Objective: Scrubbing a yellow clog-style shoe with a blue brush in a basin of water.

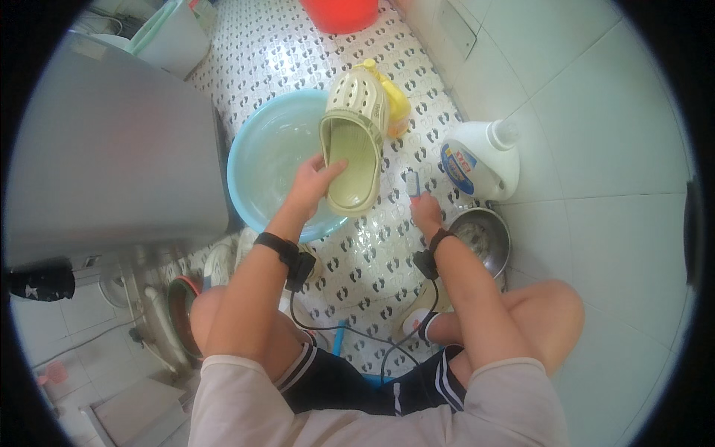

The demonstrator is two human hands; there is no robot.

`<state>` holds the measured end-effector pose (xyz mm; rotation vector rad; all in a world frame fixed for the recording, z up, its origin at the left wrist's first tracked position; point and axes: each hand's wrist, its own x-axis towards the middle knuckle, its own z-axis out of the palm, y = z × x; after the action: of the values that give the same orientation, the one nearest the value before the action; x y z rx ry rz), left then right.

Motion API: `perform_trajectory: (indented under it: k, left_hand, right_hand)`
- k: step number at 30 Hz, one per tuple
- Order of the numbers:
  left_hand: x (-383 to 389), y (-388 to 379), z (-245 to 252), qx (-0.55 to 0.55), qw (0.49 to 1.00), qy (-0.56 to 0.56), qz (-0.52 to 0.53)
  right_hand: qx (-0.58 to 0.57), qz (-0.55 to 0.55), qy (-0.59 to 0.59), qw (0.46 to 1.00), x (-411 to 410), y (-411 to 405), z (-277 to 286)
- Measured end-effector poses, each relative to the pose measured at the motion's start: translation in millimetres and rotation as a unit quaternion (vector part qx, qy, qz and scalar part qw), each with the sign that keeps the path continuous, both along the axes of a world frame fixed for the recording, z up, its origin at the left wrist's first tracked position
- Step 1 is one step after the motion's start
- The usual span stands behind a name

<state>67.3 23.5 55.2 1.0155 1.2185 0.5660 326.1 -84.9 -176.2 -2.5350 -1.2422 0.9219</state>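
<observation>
My left hand (314, 181) grips a pale green foam clog (357, 151) by its side, thumb inside the shoe. The clog's toe, with its holes, points away from me, and its insole shows. Beneath and left of it stands a round light-blue basin (268, 167) with water in it. To the right, my right hand (427, 212) holds a small brush (413, 184) with a blue and red handle and pale bristles, over the patterned floor. Behind the clog is a yellow bottle (396, 103), partly hidden by it.
A white detergent jug (486, 159) and a metal bowl (507, 240) stand on the right by the tiled wall. A red bucket (341, 14) stands at the top. A grey metallic cabinet or appliance (123, 151) fills the left. Cables run between the bands on my wrists and my lap.
</observation>
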Motion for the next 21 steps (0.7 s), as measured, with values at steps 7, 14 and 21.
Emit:
perform_trajectory:
  k: [7,14,21]
  left_hand:
    - [13,-9,3,-0.019,0.997,-0.071,0.029]
    - [-56,-4,3,-0.017,0.99,-0.058,0.127]
    - [-98,-30,69,0.027,0.968,-0.082,0.236]
  right_hand:
    - [0.131,-0.166,0.488,0.847,14,-8,0]
    - [0.14,-0.134,0.512,0.837,-27,13,142]
    - [0.297,-0.07,0.354,0.884,-68,52,265]
